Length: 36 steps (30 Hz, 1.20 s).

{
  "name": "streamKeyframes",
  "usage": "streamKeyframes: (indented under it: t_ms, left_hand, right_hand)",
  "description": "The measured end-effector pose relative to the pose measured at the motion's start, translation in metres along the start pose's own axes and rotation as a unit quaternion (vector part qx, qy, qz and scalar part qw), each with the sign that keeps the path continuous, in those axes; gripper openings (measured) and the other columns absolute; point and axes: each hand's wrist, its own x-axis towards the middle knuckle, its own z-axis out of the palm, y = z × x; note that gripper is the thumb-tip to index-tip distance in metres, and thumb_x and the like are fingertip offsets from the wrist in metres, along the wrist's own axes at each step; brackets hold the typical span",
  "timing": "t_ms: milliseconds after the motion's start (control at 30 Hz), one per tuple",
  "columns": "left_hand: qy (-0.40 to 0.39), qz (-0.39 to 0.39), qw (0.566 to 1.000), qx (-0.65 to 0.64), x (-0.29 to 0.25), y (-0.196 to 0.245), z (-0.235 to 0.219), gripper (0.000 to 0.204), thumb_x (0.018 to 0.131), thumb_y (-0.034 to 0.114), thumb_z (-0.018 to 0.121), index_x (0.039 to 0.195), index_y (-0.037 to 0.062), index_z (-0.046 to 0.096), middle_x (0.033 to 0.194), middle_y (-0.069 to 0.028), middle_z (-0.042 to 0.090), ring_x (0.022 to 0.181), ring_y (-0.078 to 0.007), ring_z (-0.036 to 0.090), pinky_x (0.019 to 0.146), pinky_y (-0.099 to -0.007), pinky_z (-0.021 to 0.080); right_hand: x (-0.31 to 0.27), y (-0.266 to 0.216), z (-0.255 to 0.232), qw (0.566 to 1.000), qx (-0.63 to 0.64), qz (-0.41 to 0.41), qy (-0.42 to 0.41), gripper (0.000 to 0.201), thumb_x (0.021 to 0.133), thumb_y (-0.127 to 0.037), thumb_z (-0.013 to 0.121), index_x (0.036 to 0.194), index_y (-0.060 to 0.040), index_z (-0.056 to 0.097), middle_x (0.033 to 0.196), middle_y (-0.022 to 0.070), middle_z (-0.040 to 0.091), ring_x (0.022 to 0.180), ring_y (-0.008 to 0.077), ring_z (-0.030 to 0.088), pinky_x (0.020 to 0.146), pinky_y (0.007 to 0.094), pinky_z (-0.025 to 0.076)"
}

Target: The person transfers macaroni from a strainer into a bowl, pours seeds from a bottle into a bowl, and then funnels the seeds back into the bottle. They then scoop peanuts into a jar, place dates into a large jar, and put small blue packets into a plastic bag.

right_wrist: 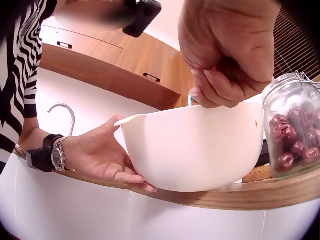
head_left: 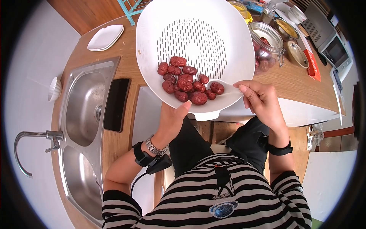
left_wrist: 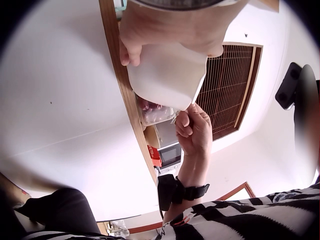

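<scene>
A white draining basket [head_left: 146, 49] with a slotted base is tilted toward the person, with several wrinkled red dates [head_left: 185, 84] heaped at its near side. My left hand [head_left: 172, 124] holds its near rim, thumb over the edge and fingers [right_wrist: 125, 176] under the bowl. At the right rim, my right hand [head_left: 262, 101] pinches the handle of a white spoon [head_left: 230, 88]. One date [head_left: 217, 88] lies at the spoon's bowl, inside the basket. In the right wrist view the basket's wall hides the spoon and the dates.
A clip-top glass jar [head_left: 263, 57] of dates stands right of the basket on the wooden counter [head_left: 301, 86]. To the left are a double sink [head_left: 82, 110], a black phone [head_left: 117, 105] and white plates [head_left: 106, 37]. A red box [head_left: 312, 65] and a microwave [head_left: 335, 55] sit farther right.
</scene>
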Motion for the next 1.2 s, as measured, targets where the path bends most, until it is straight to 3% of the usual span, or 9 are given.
streamKeyframes:
  t_ms: [67, 167, 500, 800, 1000, 1067, 1200]
  left_hand:
    - [0.001, 0.007, 1.0, -0.001, 0.0, 0.001, 0.002, 0.04, 0.077, 0.009, 0.051, 0.111, -0.0056, 0.036, 0.105, -0.0081, 0.045, 0.093, -0.011, 0.045, 0.08, -0.0256, 0.038]
    - [-0.005, 0.005, 1.0, 0.004, -0.001, 0.0, 0.0, 0.039, 0.077, 0.008, 0.05, 0.111, -0.0055, 0.036, 0.105, -0.0083, 0.045, 0.093, -0.0111, 0.045, 0.08, -0.0257, 0.038]
    - [0.0, 0.016, 1.0, 0.001, 0.001, 0.0, 0.001, 0.039, 0.078, 0.011, 0.051, 0.111, -0.0054, 0.036, 0.105, -0.0087, 0.045, 0.093, -0.0119, 0.045, 0.08, -0.0263, 0.038]
    - [0.01, 0.004, 1.0, 0.002, 0.002, -0.004, -0.002, 0.042, 0.078, 0.013, 0.051, 0.112, -0.005, 0.034, 0.106, -0.0092, 0.043, 0.095, -0.0126, 0.043, 0.083, -0.027, 0.036]
    - [0.004, 0.003, 1.0, 0.029, 0.004, -0.002, -0.004, 0.042, 0.079, 0.016, 0.049, 0.112, -0.0044, 0.033, 0.107, -0.0084, 0.043, 0.094, -0.0119, 0.043, 0.081, -0.0258, 0.037]
    - [-0.003, -0.064, 0.998, 0.01, 0.004, 0.001, -0.005, 0.043, 0.08, 0.02, 0.047, 0.115, -0.0023, 0.032, 0.108, -0.007, 0.042, 0.095, -0.0104, 0.044, 0.078, -0.0247, 0.039]
    - [0.012, -0.068, 0.997, -0.019, 0.003, 0.004, 0.0, 0.044, 0.081, 0.023, 0.046, 0.116, 0.0002, 0.032, 0.109, -0.0058, 0.042, 0.096, -0.0097, 0.044, 0.076, -0.0244, 0.041]
  right_hand:
    - [-0.002, 0.001, 0.001, 0.994, 0.093, 0.055, 0.006, 0.019, 0.083, -0.015, 0.049, 0.086, 0.0013, 0.06, 0.047, 0.0015, 0.043, 0.04, 0.005, 0.038, 0.039, 0.0207, 0.03]
    - [-0.004, 0.002, 0.001, 0.988, 0.136, 0.078, -0.001, 0.021, 0.084, -0.016, 0.048, 0.086, 0.0007, 0.06, 0.047, -0.0016, 0.043, 0.039, 0.003, 0.035, 0.037, 0.0184, 0.028]
    - [-0.006, 0.001, -0.004, 0.989, 0.125, 0.065, -0.037, 0.022, 0.084, -0.018, 0.049, 0.086, 0.0015, 0.06, 0.045, -0.0012, 0.043, 0.038, 0.0031, 0.035, 0.036, 0.0182, 0.027]
    - [-0.005, 0.008, -0.001, 0.963, 0.246, 0.083, -0.078, 0.022, 0.084, -0.017, 0.048, 0.088, 0.0002, 0.06, 0.046, -0.0007, 0.046, 0.036, 0.0036, 0.037, 0.034, 0.0162, 0.026]
    - [-0.005, 0.006, 0.002, 0.935, 0.334, 0.119, -0.027, 0.024, 0.084, -0.02, 0.048, 0.09, 0.0012, 0.059, 0.049, 0.0023, 0.05, 0.034, 0.0042, 0.037, 0.033, 0.0163, 0.027]
    - [-0.004, 0.007, -0.003, 0.925, 0.368, 0.093, 0.002, 0.025, 0.084, -0.019, 0.048, 0.089, 0.0021, 0.059, 0.049, 0.0031, 0.05, 0.033, 0.004, 0.036, 0.032, 0.0157, 0.026]
    - [0.001, 0.002, -0.018, 0.895, 0.439, 0.074, 0.031, 0.024, 0.085, -0.016, 0.046, 0.09, 0.0037, 0.058, 0.049, 0.0035, 0.051, 0.032, 0.0035, 0.035, 0.03, 0.0142, 0.025]
